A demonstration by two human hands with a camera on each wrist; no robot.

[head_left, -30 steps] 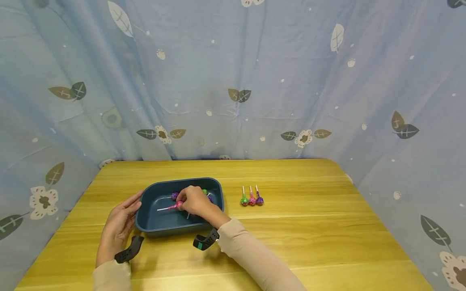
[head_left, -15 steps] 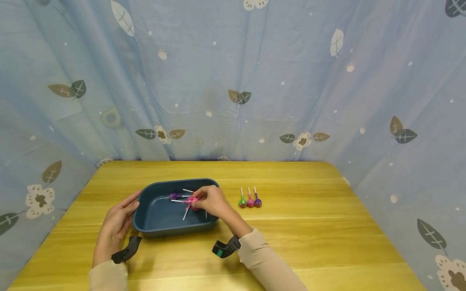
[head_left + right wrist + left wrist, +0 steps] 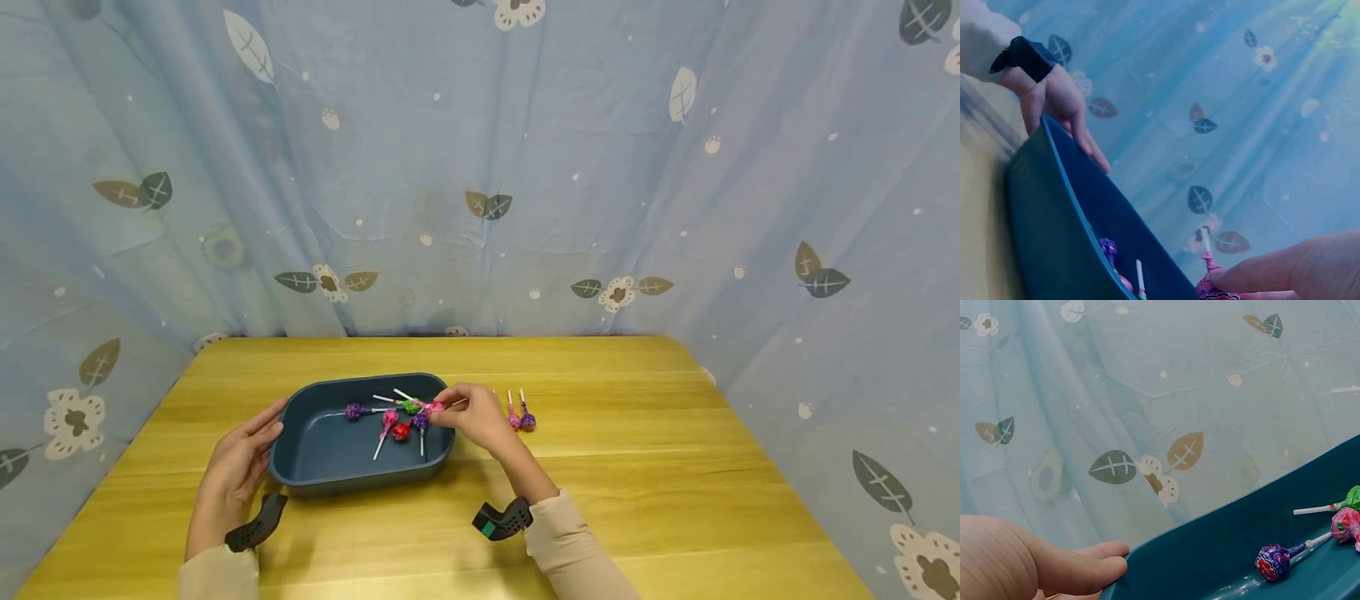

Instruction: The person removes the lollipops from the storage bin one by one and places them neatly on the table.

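My right hand point(image 3: 476, 417) pinches a pink lollipop point(image 3: 435, 407) by its wrapped head, over the right end of a dark blue tub point(image 3: 318, 481). The stick of this lollipop point(image 3: 1209, 281) points upward in the right wrist view. Below and left of it lie a green lollipop point(image 3: 410, 406), a red one, a second pink lollipop point(image 3: 389, 418) and two purple ones inside the tub. My left hand point(image 3: 234, 467) rests against the tub's left end, its fingers fairly straight along the outside point(image 3: 1094, 572).
Right of the tub on the wooden table point(image 3: 637, 467), a pink lollipop point(image 3: 513, 422) and a purple lollipop point(image 3: 528, 422) stand in a row, sticks away from me. My right hand hides most of the green one beside them. A patterned curtain point(image 3: 420, 167) hangs behind the table.
My right hand has moved right with the pink lollipop, from the tub's middle to its right end. More lollipops inside the tub are uncovered. The left hand has stayed at the tub.
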